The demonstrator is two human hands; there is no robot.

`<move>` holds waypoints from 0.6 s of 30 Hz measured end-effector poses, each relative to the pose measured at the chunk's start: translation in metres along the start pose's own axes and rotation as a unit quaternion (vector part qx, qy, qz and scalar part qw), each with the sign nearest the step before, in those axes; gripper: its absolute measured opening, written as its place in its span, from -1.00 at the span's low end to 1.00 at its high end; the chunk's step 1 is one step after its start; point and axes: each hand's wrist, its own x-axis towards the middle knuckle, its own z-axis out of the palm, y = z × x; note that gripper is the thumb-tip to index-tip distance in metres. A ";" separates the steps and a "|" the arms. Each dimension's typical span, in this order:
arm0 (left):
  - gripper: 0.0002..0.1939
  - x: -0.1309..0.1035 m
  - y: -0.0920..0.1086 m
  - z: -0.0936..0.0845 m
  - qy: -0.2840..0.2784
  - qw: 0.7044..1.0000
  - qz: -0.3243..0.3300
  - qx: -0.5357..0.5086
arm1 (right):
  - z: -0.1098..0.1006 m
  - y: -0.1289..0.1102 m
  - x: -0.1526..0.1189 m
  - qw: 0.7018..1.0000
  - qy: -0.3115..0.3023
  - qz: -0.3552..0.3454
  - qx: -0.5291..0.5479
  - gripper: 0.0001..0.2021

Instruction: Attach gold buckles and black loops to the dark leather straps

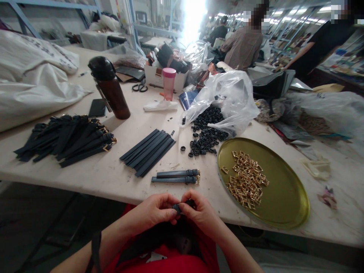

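Both of my hands meet at the table's front edge, fingers pinched on a small dark strap piece [176, 208]. My left hand [159, 207] grips its left part, and my right hand [197, 206] closes on its right part; the fingers hide most of it. Just beyond them lie two black straps with gold buckles [176, 177]. Flat black strips [148, 151] are stacked behind these. Many black loops [206, 132] spill from a clear plastic bag [236, 94]. Gold buckles [247, 182] are heaped on a golden oval tray [287, 189].
On the left lies a fan of buckled black straps [68, 138], near a brown bottle [112, 89] and a phone [97, 107]. Scissors [139, 87], a pink-lidded cup [168, 83] and a white box [179, 80] stand farther back. People are in the background.
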 end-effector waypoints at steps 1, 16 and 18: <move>-0.71 -0.001 0.001 -0.001 -0.008 1.000 -0.002 -0.002 | -0.001 0.000 0.000 1.000 -0.005 -0.006 -0.004 -0.92; -0.66 0.002 0.002 -0.007 0.027 0.984 0.048 0.170 | -0.014 -0.003 -0.010 0.996 -0.055 -0.030 -0.059 -0.85; -0.65 0.004 0.005 -0.006 0.032 0.978 0.052 0.201 | -0.014 -0.001 -0.010 0.995 -0.045 -0.058 -0.072 -0.84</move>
